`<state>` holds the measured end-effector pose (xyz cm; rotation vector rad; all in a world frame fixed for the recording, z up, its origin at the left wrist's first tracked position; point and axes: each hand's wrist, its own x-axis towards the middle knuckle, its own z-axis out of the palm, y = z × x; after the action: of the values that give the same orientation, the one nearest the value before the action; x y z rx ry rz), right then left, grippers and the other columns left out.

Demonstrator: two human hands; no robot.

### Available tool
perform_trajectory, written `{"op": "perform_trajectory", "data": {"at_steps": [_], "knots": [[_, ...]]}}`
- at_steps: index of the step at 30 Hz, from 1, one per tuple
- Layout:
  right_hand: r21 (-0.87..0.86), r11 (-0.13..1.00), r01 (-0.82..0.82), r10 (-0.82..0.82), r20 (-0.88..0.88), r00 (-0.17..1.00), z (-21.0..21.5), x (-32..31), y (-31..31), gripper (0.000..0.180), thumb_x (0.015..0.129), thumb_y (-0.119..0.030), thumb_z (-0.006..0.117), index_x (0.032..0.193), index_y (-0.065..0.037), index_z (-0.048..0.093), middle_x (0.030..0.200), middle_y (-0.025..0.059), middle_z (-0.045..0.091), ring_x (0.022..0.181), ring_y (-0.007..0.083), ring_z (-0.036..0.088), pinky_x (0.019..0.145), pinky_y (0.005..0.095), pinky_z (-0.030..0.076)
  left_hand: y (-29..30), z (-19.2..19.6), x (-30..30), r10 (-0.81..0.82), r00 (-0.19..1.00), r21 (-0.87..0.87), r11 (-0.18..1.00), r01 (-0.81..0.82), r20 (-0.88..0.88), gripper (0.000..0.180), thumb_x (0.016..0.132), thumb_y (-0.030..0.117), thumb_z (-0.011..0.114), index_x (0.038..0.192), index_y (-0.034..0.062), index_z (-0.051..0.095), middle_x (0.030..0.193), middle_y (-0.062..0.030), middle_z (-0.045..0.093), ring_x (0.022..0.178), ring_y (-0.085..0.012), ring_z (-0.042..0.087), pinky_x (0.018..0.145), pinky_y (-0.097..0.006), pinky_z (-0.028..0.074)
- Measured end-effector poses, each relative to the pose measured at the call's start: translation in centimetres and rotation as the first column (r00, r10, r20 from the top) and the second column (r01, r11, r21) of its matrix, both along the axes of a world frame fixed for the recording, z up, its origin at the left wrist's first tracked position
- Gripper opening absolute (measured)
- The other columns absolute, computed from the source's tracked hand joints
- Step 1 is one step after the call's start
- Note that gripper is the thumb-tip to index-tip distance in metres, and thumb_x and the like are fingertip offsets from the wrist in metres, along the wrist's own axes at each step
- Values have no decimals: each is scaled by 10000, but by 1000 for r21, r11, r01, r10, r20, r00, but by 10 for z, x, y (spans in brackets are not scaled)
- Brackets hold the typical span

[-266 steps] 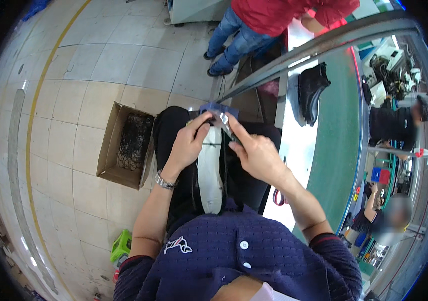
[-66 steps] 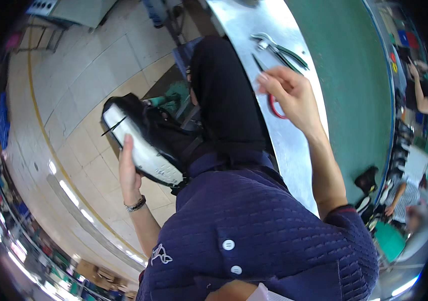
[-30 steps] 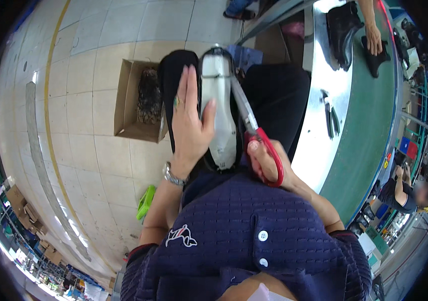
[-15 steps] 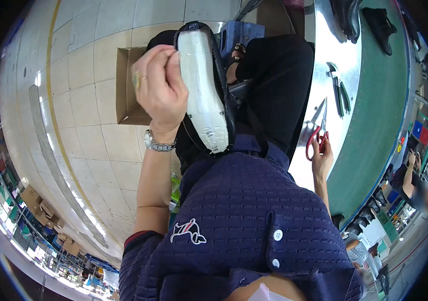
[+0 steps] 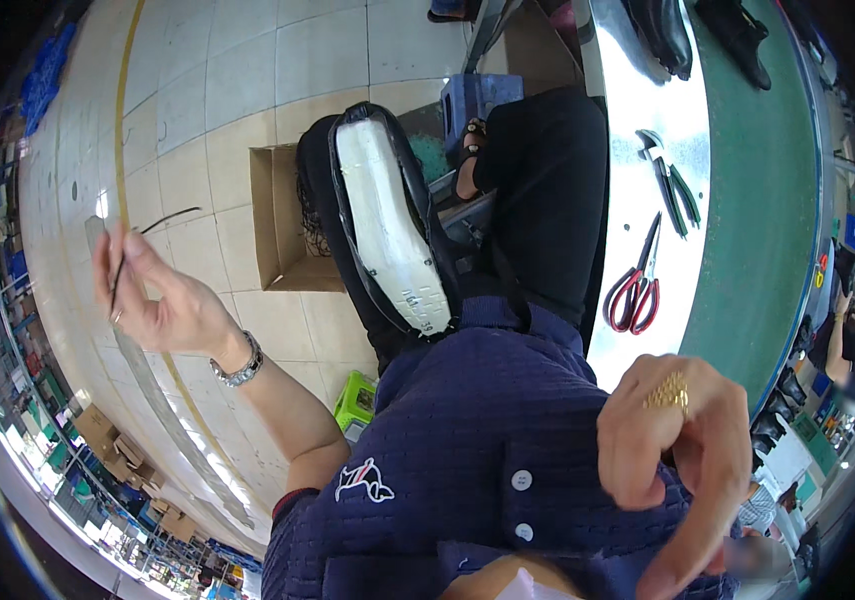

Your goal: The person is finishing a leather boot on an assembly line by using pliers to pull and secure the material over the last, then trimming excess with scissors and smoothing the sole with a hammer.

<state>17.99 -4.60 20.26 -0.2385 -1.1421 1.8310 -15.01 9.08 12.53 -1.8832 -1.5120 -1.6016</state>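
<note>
A black shoe (image 5: 387, 225) with a white sole lies sole-up on my lap, with neither hand on it. My left hand (image 5: 152, 295) is stretched out to the left over the floor and pinches a thin dark strip (image 5: 142, 250) between its fingers. My right hand (image 5: 682, 450) hangs close to the camera at the lower right, fingers curled downward and holding nothing; a gold ring sits on one finger. Red-handled scissors (image 5: 635, 285) lie on the metal bench edge (image 5: 637, 90) to my right.
An open cardboard box (image 5: 277, 215) with dark scraps stands on the tiled floor left of my knees. Pliers (image 5: 669, 175) lie on the bench, beside the green belt (image 5: 767, 180) carrying black shoes (image 5: 662, 35). A blue crate (image 5: 477, 100) and a green stool (image 5: 355, 400) stand nearby.
My left hand has let go of the shoe and swung out left with a thin strip. My right hand has left the scissors on the bench and come up near the camera.
</note>
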Motion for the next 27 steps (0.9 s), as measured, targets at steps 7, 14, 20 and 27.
{"op": "perform_trajectory", "data": {"at_steps": [7,14,20,27], "knots": [[172,971,166,-121,-244,962,23,-26,12,304,851,-401,711,946,-120,778,763,6,448,523,35,388,425,152,300,-6,-102,-63,96,944,-537,802,-261,-317,423,942,169,591,1334,24,533,1404,-225,471,1256,-343,485,1036,-405,389],[266,925,272,-233,-168,958,28,-18,8,224,841,-356,717,935,-163,778,734,2,453,525,47,428,428,155,300,-22,-98,1,-134,991,-589,802,101,-12,532,969,220,537,1429,-6,393,1432,-217,448,1334,-359,414,1087,-415,336],[298,899,320,-301,-110,947,23,-12,-7,192,863,-343,698,946,-186,773,746,18,483,529,58,461,432,162,312,-33,-79,85,-584,809,-499,722,479,-68,494,986,257,483,1378,-43,460,1411,-166,494,1347,-342,404,1109,-429,303],[97,980,173,-157,-157,975,3,-20,-13,236,864,-111,717,1003,80,698,754,99,598,568,185,577,470,266,424,-18,-68,165,-661,670,-484,733,478,-339,402,946,254,547,1305,77,580,1341,-117,565,1340,-312,411,1137,-472,241]]}}
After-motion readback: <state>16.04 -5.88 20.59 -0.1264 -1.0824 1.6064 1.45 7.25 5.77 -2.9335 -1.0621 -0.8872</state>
